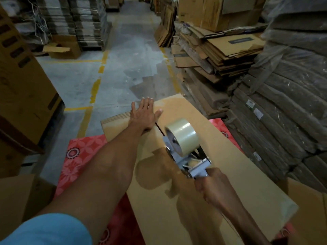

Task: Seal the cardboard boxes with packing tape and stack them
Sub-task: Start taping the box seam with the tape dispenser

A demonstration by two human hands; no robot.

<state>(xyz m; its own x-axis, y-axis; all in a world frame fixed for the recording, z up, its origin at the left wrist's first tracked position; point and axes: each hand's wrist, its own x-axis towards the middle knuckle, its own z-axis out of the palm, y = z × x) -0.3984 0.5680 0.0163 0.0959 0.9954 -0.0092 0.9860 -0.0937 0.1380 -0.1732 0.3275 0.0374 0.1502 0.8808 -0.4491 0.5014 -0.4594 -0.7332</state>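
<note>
A long brown cardboard box (221, 156) lies in front of me on a red patterned mat (79, 156). Its top flaps meet in a dark seam running away from me. My left hand (145, 115) rests flat, fingers spread, on the far end of the box top, beside the seam. My right hand (212, 184) grips the handle of a metal tape dispenser (191, 163) carrying a roll of clear packing tape (180, 135). The dispenser sits over the seam near the middle of the box.
Flattened cartons (226, 50) are piled high on the right, with wrapped bundles (292, 103) beside them. Tall brown boxes (21, 85) stand at the left. A small open box (62, 48) lies on the concrete aisle (123, 68) with yellow lines.
</note>
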